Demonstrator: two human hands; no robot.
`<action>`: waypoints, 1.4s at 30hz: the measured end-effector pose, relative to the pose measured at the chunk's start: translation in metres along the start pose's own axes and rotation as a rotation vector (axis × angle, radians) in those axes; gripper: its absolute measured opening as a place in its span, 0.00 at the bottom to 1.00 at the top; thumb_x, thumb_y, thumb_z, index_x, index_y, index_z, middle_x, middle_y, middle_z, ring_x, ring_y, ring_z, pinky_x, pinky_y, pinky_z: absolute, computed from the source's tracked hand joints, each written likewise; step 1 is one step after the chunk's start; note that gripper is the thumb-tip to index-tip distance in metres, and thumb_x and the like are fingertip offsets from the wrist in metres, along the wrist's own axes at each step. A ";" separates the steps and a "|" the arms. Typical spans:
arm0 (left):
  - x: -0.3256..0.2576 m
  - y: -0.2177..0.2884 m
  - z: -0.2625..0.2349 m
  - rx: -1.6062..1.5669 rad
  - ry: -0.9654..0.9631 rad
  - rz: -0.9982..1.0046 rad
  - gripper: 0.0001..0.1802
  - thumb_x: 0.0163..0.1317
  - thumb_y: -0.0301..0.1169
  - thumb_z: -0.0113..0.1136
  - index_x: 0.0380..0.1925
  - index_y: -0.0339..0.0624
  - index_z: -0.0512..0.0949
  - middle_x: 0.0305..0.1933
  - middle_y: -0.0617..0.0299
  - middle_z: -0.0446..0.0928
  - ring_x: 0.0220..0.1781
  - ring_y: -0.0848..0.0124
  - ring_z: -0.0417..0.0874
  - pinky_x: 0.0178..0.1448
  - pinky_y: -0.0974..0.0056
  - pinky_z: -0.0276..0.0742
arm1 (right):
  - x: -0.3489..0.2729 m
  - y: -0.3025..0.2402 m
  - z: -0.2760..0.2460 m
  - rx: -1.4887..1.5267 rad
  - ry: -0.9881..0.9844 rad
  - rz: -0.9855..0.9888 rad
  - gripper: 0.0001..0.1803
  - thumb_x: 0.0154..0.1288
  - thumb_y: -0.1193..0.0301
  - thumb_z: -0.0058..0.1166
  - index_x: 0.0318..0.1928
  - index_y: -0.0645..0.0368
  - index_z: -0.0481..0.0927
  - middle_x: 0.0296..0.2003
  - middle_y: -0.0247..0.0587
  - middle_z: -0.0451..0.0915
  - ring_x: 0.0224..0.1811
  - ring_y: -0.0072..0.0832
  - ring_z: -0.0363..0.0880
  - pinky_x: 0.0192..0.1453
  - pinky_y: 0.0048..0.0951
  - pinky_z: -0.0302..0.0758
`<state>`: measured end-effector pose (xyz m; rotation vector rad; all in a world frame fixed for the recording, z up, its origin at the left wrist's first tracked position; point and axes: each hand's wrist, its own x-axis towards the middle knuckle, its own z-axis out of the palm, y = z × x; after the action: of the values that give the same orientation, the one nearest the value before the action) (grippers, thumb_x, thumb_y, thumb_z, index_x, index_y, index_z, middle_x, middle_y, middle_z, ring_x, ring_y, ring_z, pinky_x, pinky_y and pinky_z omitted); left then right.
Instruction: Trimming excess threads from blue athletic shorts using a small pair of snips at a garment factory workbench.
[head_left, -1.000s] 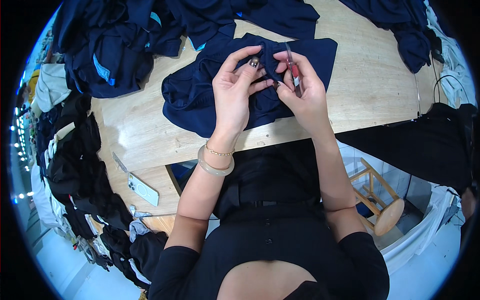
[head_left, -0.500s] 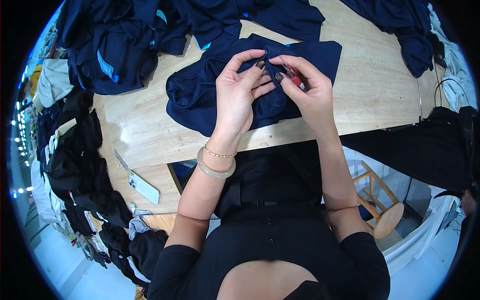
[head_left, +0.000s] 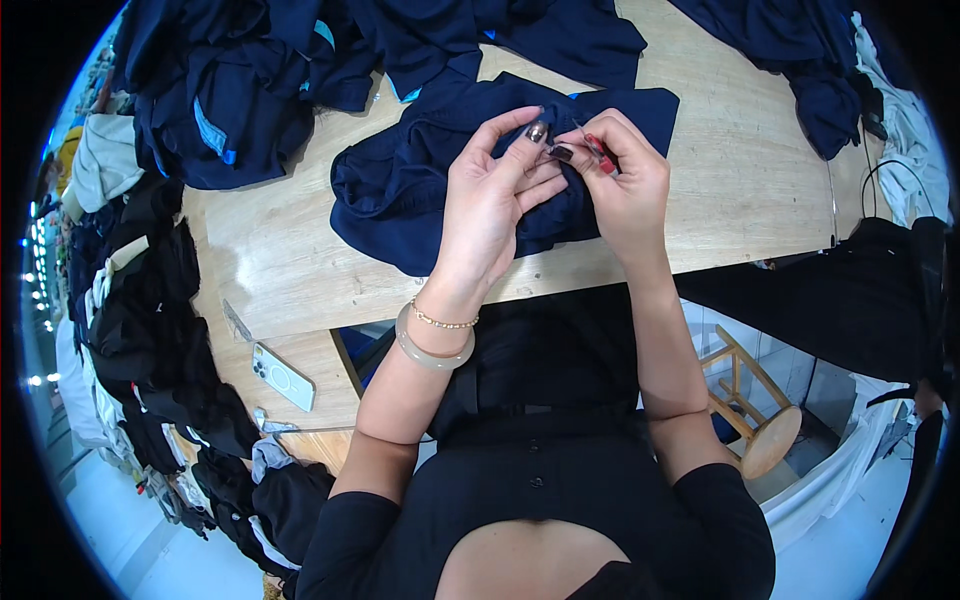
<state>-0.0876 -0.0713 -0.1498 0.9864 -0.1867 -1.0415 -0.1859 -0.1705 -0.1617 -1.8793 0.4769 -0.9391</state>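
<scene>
far left: heap of black garments (head_left: 150, 330) hanging off the table edge, well apart from my hands.
phone: white phone (head_left: 283, 377) flat on the lower wooden ledge, near my left elbow side, untouched.
back left: pile of navy garments (head_left: 230, 90) with light blue tabs, stacked at the far corner of the table (head_left: 740, 190).
garment: navy garment (head_left: 420, 190) bunched on the table right in front of me, its near edge close to the table lip. Both hands sit on its right half.
my left hand (head_left: 490, 200): closed in a pinch. Thumb and forefinger hold up a small fold of the navy cloth, other fingers curled under it. Bracelet and bangle on the wrist.
my right hand (head_left: 625, 185): closed around a small red-handled snip tool (head_left: 598, 152); its tip points left at the pinched fold, just beside my left fingertips.
step: my read, trimming a loose thread or tag at that fold. Blades look to be at the cloth; whether they are cutting I cannot tell, too small.
next move needs: cloth kept taut by the left pinch, tool tip kept on the thread only, clear of the fabric and of my left nails. Short, fine motion, no reach.
right: more navy cloth (head_left: 800, 60) at the far right corner, wooden stool (head_left: 760, 420) on the floor below the table.
</scene>
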 end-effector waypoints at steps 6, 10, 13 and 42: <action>0.006 -0.004 0.000 0.002 0.077 -0.009 0.16 0.67 0.25 0.57 0.52 0.35 0.70 0.39 0.57 0.81 0.37 0.73 0.84 0.43 0.68 0.84 | -0.011 -0.005 0.001 0.005 0.019 0.017 0.06 0.57 0.86 0.60 0.30 0.68 0.75 0.27 0.35 0.74 0.29 0.18 0.70 0.33 0.18 0.67; 0.009 -0.004 0.002 -0.034 0.092 -0.007 0.15 0.66 0.23 0.56 0.52 0.34 0.69 0.39 0.57 0.81 0.37 0.73 0.84 0.42 0.68 0.84 | -0.032 -0.012 -0.005 0.047 0.021 0.098 0.06 0.57 0.88 0.57 0.31 0.68 0.74 0.30 0.36 0.75 0.29 0.17 0.71 0.34 0.17 0.68; 0.009 -0.005 0.002 -0.027 0.104 -0.031 0.15 0.66 0.20 0.54 0.52 0.35 0.69 0.38 0.58 0.81 0.38 0.72 0.84 0.43 0.68 0.84 | -0.045 -0.020 -0.013 0.151 0.022 0.159 0.06 0.58 0.89 0.55 0.31 0.67 0.73 0.31 0.37 0.74 0.31 0.17 0.71 0.36 0.17 0.68; -0.005 0.027 -0.022 1.046 -0.035 0.520 0.04 0.66 0.20 0.53 0.34 0.32 0.77 0.29 0.58 0.84 0.30 0.77 0.85 0.35 0.73 0.80 | 0.010 -0.031 -0.035 -0.032 -0.211 0.265 0.16 0.68 0.69 0.52 0.51 0.69 0.77 0.36 0.39 0.76 0.37 0.21 0.74 0.41 0.20 0.70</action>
<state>-0.0606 -0.0505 -0.1401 1.7224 -1.0314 -0.4287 -0.2083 -0.1828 -0.1217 -1.8632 0.5975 -0.5552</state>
